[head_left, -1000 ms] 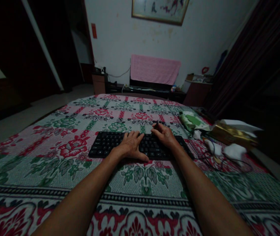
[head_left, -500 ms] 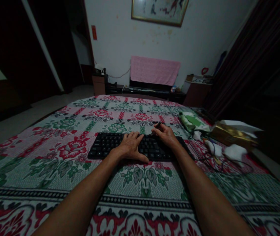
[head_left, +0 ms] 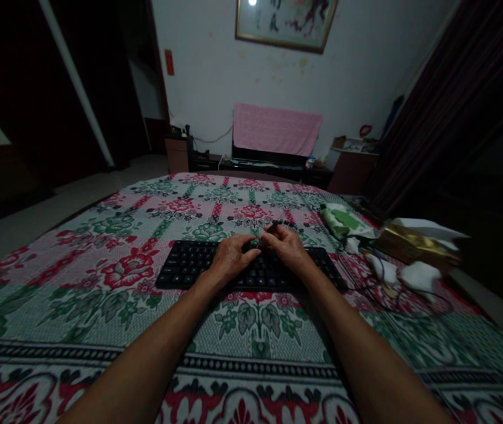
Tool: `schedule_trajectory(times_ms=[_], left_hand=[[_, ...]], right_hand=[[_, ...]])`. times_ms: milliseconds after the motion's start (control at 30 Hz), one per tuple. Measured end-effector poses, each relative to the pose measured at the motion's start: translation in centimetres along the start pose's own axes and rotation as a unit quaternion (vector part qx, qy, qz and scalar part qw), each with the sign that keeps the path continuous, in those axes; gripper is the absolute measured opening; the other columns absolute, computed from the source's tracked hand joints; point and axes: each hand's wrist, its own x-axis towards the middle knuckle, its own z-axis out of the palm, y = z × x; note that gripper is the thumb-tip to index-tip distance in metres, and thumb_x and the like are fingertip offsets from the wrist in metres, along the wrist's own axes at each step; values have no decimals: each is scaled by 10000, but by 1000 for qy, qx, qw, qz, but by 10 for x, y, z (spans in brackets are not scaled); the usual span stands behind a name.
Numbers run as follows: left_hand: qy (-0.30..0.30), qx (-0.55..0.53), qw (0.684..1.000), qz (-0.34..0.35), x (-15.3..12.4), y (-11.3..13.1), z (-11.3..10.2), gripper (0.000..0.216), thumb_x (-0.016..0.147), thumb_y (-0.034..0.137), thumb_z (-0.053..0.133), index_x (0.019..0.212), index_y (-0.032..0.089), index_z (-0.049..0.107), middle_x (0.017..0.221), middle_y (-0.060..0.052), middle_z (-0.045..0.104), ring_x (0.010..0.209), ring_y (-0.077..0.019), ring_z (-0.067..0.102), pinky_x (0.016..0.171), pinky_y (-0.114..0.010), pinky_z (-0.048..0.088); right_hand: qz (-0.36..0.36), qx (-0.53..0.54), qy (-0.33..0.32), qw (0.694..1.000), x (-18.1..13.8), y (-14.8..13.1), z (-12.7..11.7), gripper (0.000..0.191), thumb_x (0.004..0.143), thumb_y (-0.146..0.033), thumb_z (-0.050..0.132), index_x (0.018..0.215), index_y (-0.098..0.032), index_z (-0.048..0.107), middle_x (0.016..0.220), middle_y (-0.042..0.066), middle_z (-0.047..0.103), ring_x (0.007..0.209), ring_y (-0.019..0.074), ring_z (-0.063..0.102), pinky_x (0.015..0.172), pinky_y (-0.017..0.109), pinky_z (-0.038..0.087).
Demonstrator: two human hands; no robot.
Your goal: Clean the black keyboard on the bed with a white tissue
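A black keyboard (head_left: 185,265) lies flat on the patterned bedspread, partly covered by both hands. My right hand (head_left: 289,247) is closed around a slim dark tool (head_left: 273,227); its kind is too dark and small to tell. My left hand (head_left: 230,257) is over the middle of the keyboard, thumb and forefinger drawn together close to the right fingertips. Whatever lies between those left fingertips is too small to make out.
The flowered bedspread (head_left: 132,218) spreads around the keyboard. To the right are a green tissue pack (head_left: 346,222), a gold box (head_left: 410,244), crumpled white tissue (head_left: 419,275) and a dark cable (head_left: 379,300). A pink cloth (head_left: 277,128) hangs at the far wall.
My left hand has lifted from lying spread on the keys and pinched in toward the right hand. My right hand, still holding the dark tool, has shifted slightly left.
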Motion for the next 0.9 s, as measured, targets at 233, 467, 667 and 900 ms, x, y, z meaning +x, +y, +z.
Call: schedule_trajectory(times_ms=[233,467,667,900], left_hand=[[30,70,997,29,0,3,1,200,822,252,584,992,205,679,851,-35,674,809,-163,617,765,-269,478],[15,130,991,34,-1,-1,3,220,833,222,550,1019,180,659,865,-58,656,841,-184,608,781,-287,475],[57,84,993,56,-1,-2,4,229,852,235,526,1042,195,646,833,-42,649,821,-172,606,761,-274,473],[71,55,992,87,-1,-2,5,240,857,228,531,1073,198,630,832,-33,640,794,-158,603,725,-258,476]], right_hand=[[56,94,49,993,-6,-4,18,416,589,-380,733,915,-186,563,728,-32,650,646,119,606,679,262,490],[70,78,112,988,-5,-7,14,311,611,-324,658,856,-194,517,702,-40,637,627,110,594,526,206,470],[89,36,48,994,-6,-6,13,204,634,-265,633,767,-187,499,624,-37,617,584,99,589,481,177,461],[113,-6,13,993,-9,-10,15,125,712,-253,568,811,-176,558,567,-44,568,479,78,524,415,162,379]])
